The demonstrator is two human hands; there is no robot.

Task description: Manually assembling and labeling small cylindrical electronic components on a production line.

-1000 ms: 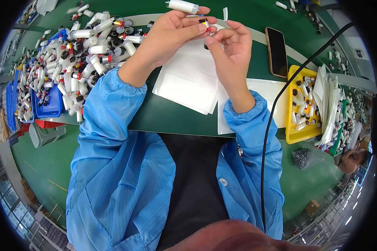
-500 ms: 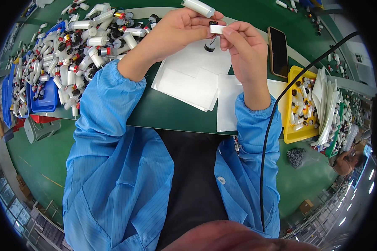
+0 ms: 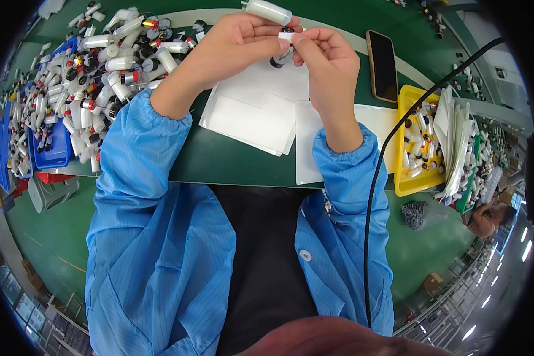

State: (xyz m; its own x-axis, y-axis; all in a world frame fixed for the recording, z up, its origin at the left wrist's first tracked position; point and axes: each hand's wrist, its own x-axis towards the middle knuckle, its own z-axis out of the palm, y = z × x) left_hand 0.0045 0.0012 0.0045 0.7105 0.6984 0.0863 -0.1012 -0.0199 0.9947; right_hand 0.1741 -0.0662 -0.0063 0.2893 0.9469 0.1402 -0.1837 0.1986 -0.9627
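My left hand (image 3: 234,50) is closed around a white translucent plastic cylinder (image 3: 268,10), which sticks out above the fingers. Between the two hands sits a small black part (image 3: 288,29), next to the left fingertips. A small white rectangular piece (image 3: 286,37) is pinched by my right hand (image 3: 329,62) and lies against or just below that black part; the exact contact is hidden by fingers. Below hangs a black round cap (image 3: 276,62) on thin wire. White paper sheets (image 3: 249,115) lie on the green table under the hands.
A big heap of similar white cylinders (image 3: 95,89) with blue trays (image 3: 53,148) covers the left side. To the right are a phone (image 3: 382,65), a yellow tray (image 3: 418,187) of small parts and stacked white sheets (image 3: 451,148). A black cable (image 3: 391,139) crosses over the right sleeve.
The white piece in my right hand has come closer to my left fingertips and the black part, and shows less of itself. The whole view has shifted slightly.
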